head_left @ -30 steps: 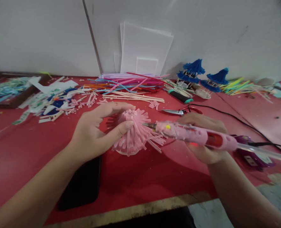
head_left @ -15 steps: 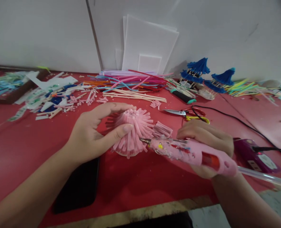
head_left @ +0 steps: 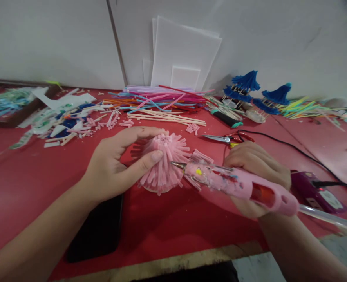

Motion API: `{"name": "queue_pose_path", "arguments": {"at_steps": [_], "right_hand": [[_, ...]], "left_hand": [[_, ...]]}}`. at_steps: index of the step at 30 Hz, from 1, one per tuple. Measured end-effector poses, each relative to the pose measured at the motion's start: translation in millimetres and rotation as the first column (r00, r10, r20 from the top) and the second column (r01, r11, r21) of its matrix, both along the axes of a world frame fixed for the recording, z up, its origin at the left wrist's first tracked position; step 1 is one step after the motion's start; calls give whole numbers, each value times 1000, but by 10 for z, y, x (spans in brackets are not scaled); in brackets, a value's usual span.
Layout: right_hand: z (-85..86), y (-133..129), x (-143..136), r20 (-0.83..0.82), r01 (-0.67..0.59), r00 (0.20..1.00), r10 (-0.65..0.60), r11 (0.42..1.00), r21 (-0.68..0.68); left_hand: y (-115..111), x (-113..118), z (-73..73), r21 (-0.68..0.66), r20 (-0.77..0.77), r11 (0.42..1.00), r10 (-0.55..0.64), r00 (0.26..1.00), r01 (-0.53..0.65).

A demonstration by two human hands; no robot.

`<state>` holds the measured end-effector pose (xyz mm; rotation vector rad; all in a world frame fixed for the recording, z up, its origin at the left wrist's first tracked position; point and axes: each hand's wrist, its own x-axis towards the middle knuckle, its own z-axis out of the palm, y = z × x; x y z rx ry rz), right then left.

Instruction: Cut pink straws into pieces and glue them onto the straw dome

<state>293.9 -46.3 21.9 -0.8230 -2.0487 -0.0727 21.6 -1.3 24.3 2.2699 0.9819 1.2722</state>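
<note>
My left hand (head_left: 114,164) curls round the left side of a cone (head_left: 164,172) covered in pink pipe-cleaner strips, its thumb pressed on the front. The cone stands on the red table. In my right hand (head_left: 258,168) is a pink hot glue gun (head_left: 229,186), a clear glue stick (head_left: 329,217) poking out of its back. The metal nozzle points left at the cone's right side; whether it touches the strips I cannot tell. Short cut pink strips (head_left: 201,156) lie just right of the cone, partly behind the gun.
Scissors (head_left: 217,138) and a green-and-black handled tool (head_left: 226,118) lie behind my right hand. A purple power socket (head_left: 317,192) with a black cable sits right. Blue roofed models (head_left: 245,88), pipe cleaners (head_left: 164,96) and scraps (head_left: 67,121) line the back. A black phone-like slab (head_left: 98,231) lies under my left forearm.
The glue gun's nozzle has risen a little along the cone's side, and my right hand has shifted slightly right, covering more of the scissors' handles. My left hand keeps its hold.
</note>
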Motion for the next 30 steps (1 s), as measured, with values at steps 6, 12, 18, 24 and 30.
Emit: {"name": "queue_pose_path", "arguments": {"at_steps": [6, 12, 18, 24, 30], "right_hand": [[15, 16, -44, -23, 28, 999, -28, 999, 29], [61, 19, -27, 42, 40, 998, -41, 999, 9], [39, -39, 32, -13, 65, 998, -66, 995, -75], [10, -97, 82, -8, 75, 997, -78, 980, -187], [-18, -50, 159, 53, -13, 998, 21, 988, -152]], "left_hand": [[-22, 6, 5, -25, 5, 1000, 2, 1000, -2], [-23, 23, 35, -6, -39, 999, -34, 999, 33], [-1, 35, 43, 92, -64, 996, -16, 998, 22], [-6, 8, 1, -33, 15, 999, 2, 1000, -1], [-18, -16, -7, -50, 35, 999, -7, 999, 8]]}}
